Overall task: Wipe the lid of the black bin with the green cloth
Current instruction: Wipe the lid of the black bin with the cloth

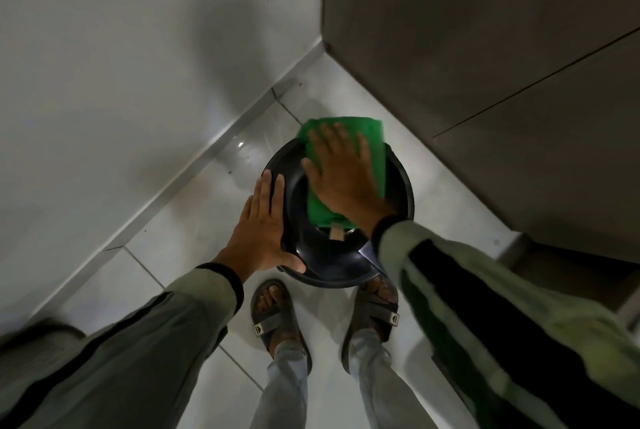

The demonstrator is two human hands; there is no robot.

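A round black bin stands on the tiled floor in front of my feet, its glossy black lid (322, 255) facing up. A green cloth (377, 148) lies spread over the far right part of the lid and hangs past its far edge. My right hand (341, 172) presses flat on the cloth with fingers spread. My left hand (265, 224) rests against the lid's left rim, fingers straight and the thumb hooked on the near edge. A small beige tag (336, 232) shows at the cloth's near edge.
A white wall (121, 82) with a skirting strip runs along the left. A dark cabinet (502, 64) rises close on the right of the bin. My sandalled feet (273, 310) stand just before the bin on pale floor tiles.
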